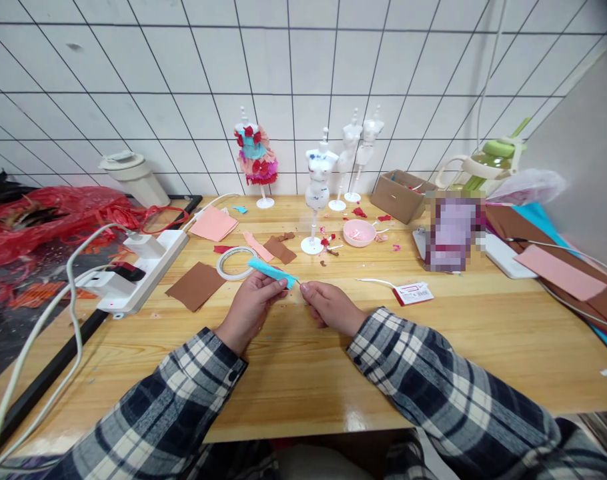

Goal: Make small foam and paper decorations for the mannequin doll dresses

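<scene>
My left hand [251, 303] pinches a folded strip of light-blue crepe paper [266, 269] near its right end. Fingers closed, my right hand [330, 305] grips a thin dark stick [298, 283] whose tip meets the end of the blue strip. Both hands are held over the middle of the table. Behind the left hand lie a roll of white tape [222, 268], a brown paper square [196, 287] and smaller brown pieces [280, 250]. A white mini mannequin [317, 193] with bits of blue on it stands beyond the hands.
At the back are a mannequin in a paper dress [256, 157], two bare mannequins, a pink bowl [359, 233] and a cardboard box [402, 195]. A power strip [148, 273] with cables is at left. A blurred-out purple object [452, 233] and a labelled card [413, 294] lie right.
</scene>
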The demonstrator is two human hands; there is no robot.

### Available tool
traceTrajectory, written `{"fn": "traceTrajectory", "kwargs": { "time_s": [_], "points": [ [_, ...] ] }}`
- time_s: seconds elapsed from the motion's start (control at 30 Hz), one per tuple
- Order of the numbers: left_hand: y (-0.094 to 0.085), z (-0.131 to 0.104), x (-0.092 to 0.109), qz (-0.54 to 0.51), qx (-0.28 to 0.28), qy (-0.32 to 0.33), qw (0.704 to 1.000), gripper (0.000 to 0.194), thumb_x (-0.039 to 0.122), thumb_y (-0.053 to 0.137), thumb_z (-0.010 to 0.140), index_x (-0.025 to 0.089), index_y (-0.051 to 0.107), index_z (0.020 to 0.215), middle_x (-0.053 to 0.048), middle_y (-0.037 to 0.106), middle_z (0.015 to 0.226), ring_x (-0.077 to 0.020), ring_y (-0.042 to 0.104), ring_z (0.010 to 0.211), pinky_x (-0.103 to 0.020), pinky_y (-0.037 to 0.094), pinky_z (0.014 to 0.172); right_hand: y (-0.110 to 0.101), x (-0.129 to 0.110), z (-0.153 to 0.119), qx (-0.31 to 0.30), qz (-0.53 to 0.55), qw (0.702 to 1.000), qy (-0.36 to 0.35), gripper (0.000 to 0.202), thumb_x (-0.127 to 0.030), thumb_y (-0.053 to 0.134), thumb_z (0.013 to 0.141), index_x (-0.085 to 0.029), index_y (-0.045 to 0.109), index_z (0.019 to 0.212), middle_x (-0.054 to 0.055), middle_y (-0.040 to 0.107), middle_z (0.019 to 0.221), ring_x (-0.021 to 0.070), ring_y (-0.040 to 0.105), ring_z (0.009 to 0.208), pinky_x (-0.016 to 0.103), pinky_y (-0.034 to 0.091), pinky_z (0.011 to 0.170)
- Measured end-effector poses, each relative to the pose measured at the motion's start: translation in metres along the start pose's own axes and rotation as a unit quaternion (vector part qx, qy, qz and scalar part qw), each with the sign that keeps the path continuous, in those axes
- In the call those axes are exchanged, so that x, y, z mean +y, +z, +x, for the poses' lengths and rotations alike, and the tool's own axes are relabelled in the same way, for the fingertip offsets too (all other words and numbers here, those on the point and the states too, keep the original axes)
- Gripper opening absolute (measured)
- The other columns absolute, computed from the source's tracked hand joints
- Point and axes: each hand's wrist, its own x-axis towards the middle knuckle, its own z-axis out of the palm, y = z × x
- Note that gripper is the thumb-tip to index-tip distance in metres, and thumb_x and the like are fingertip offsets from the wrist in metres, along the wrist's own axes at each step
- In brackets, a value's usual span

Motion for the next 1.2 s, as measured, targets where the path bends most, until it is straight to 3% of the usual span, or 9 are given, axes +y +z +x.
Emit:
{"fn": "traceTrajectory", "kwargs": {
  "time_s": [0.4, 0.8, 1.2],
  "points": [
    [0.001, -0.0025, 0.0006, -0.013, -0.032, -0.047, 0.998, 0.021, 0.017, 0.076, 0.068, 0.014, 0.062, 0.084, -0.004, 0.071, 0.084, -0.0116, 0.067, 0.077, -0.021, 0.053, 0.072, -0.0004, -0.0019, -0.0006, 0.009, -0.03, 0.999, -0.014, 0.037, -0.054, 0.044, 0.09, -0.021, 0.044, 0.073, -0.007, 0.046, 0.054, 0.0075, 0.048, 0.04, 0.018, 0.037, 0.039],
    [-0.0002, 0.0008, 0.0005, -0.067, 0.007, -0.054, 0.996, 0.014, 0.019, 0.072, 0.074, 0.015, 0.062, 0.082, -0.003, 0.071, 0.079, -0.0107, 0.067, 0.069, -0.02, 0.055, 0.066, 0.0, -0.0029, -0.0018, 0.013, -0.01, 1.0, -0.019, 0.038, -0.053, 0.041, 0.091, -0.021, 0.042, 0.071, -0.008, 0.045, 0.051, 0.0073, 0.045, 0.039, 0.019, 0.037, 0.04],
    [-0.0019, 0.0001, -0.0001, -0.024, 0.002, -0.055, 0.998, 0.015, 0.02, 0.075, 0.071, 0.014, 0.065, 0.081, -0.003, 0.07, 0.078, -0.0106, 0.066, 0.07, -0.019, 0.054, 0.067, -0.0006, -0.004, -0.0021, 0.006, -0.025, 1.0, -0.016, 0.039, -0.055, 0.043, 0.09, -0.021, 0.044, 0.072, -0.008, 0.045, 0.052, 0.0075, 0.046, 0.04, 0.019, 0.036, 0.04]
  ]
}}
